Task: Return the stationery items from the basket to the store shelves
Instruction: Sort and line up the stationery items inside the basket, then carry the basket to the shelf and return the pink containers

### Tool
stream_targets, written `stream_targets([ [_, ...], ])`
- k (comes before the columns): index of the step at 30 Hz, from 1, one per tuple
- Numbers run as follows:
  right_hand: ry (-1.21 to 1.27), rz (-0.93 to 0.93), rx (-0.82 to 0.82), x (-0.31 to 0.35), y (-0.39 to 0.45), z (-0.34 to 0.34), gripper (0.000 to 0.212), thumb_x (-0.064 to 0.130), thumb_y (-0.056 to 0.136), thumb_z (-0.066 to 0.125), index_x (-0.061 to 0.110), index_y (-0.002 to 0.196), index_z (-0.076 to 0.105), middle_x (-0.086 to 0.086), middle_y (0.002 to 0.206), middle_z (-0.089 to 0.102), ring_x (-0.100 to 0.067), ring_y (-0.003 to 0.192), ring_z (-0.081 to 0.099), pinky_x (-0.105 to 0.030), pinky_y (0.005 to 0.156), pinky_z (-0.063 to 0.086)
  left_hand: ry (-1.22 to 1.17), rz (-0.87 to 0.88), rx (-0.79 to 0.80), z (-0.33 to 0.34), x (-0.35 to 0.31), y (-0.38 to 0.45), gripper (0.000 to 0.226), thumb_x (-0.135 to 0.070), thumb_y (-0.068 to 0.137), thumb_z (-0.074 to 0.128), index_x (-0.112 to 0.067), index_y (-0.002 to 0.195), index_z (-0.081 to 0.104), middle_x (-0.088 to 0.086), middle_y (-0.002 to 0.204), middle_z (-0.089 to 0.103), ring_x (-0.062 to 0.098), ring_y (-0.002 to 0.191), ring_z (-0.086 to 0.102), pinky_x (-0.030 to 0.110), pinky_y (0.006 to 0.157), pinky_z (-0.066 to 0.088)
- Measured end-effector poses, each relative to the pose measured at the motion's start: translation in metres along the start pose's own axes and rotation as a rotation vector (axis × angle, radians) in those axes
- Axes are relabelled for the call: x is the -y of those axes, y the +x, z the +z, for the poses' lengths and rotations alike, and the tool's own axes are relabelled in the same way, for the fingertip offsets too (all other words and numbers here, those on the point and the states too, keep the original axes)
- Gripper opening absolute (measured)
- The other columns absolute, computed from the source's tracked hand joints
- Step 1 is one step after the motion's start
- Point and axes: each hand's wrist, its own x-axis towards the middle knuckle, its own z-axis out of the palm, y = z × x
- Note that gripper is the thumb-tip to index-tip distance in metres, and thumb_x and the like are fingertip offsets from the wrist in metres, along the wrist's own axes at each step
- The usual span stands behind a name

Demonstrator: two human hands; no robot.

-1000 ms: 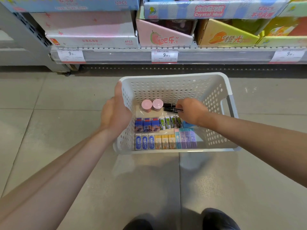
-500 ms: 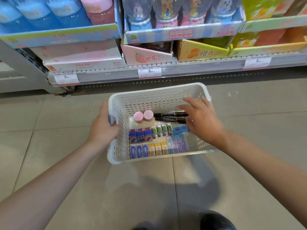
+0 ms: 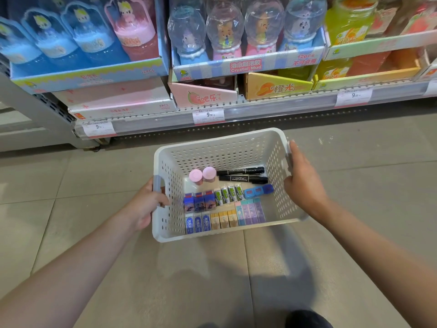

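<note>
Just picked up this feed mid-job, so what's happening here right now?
A person is holding a white perforated basket in front of a store shelf, the left hand gripping its left handle and the right hand on its right side. Nothing has been taken out at this moment: two black markers, two pink-capped items and rows of small eraser-like packs lie in the basket.

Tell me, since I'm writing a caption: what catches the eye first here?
A white basket at centre, gripped by the left hand and right hand, holds neat rows of erasers and two black markers. Behind it, a shelf carries bright slime domes.
</note>
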Motion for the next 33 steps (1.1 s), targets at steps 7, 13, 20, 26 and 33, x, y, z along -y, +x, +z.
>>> stream_targets([
  [7, 0.030, 0.059, 0.033, 0.001, 0.004, -0.001, 0.075, -0.010, 0.085, 0.044, 0.018, 0.150, 0.020, -0.009, 0.145, 0.043, -0.030, 0.126, 0.049, -0.033, 0.100, 0.040, -0.056, 0.007, 0.023, 0.004, 0.001, -0.002, 0.073, 0.029, 0.074, 0.030, -0.031, 0.112, 0.046, 0.016, 0.117, 0.056, 0.036, 0.112, 0.051, 0.048, 0.083, 0.047],
  [13, 0.036, 0.105, 0.021, 0.005, 0.000, -0.003, 0.074, -0.014, 0.084, 0.042, 0.017, 0.149, 0.022, -0.011, 0.139, 0.049, -0.029, 0.120, 0.054, -0.021, 0.089, 0.040, -0.032, 0.043, 0.036, 0.001, -0.002, 0.000, 0.076, 0.028, 0.071, 0.029, -0.036, 0.107, 0.050, 0.016, 0.122, 0.054, 0.037, 0.117, 0.049, 0.058, 0.094, 0.043],
  [20, 0.032, 0.128, 0.010, 0.025, -0.003, -0.019, 0.071, -0.010, 0.088, 0.042, 0.016, 0.150, 0.021, -0.017, 0.114, 0.058, -0.022, 0.078, 0.051, -0.012, 0.060, 0.027, 0.091, 0.153, 0.042, -0.010, -0.029, -0.004, 0.092, 0.028, 0.070, 0.031, -0.039, 0.133, 0.035, 0.011, 0.129, 0.050, 0.033, 0.120, 0.046, 0.056, 0.094, 0.043],
  [26, 0.023, 0.120, -0.024, 0.054, -0.005, -0.044, 0.070, -0.008, 0.089, 0.041, 0.018, 0.150, 0.021, -0.001, 0.088, 0.050, -0.017, 0.070, 0.045, -0.017, 0.059, 0.030, 0.106, 0.229, 0.046, -0.021, -0.061, -0.022, 0.093, 0.029, 0.069, 0.028, -0.039, 0.133, 0.037, 0.006, 0.127, 0.053, 0.030, 0.119, 0.049, 0.045, 0.088, 0.046],
  [33, 0.054, 0.111, -0.028, 0.098, -0.021, -0.086, 0.070, -0.007, 0.090, 0.043, 0.020, 0.150, 0.019, -0.002, 0.091, 0.051, -0.013, 0.067, 0.042, -0.016, 0.056, 0.029, 0.113, 0.287, 0.047, -0.031, -0.108, -0.066, 0.090, 0.031, 0.066, 0.026, -0.026, 0.135, 0.039, 0.007, 0.118, 0.058, 0.026, 0.112, 0.053, 0.036, 0.079, 0.046],
])
